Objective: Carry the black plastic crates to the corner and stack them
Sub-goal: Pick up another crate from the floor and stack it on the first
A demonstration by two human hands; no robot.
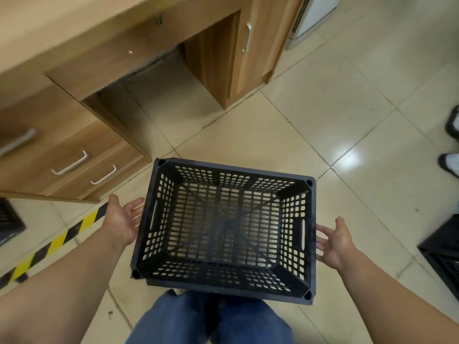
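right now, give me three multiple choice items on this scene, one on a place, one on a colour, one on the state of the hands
1. Where is the wooden desk relative to the black crate?
A. ahead and to the left
B. behind the person
C. under the crate

2. What colours is the floor tape?
A. red and white
B. yellow and black
C. plain blue

3. How are the left hand and right hand?
A. both fists
B. both curled through the handle slots
C. both open, one at each short end of the crate

Answers: 1 A, the desk fills the upper left. 2 B, the stripes alternate. 3 C, the fingers are straight and no grip has closed.
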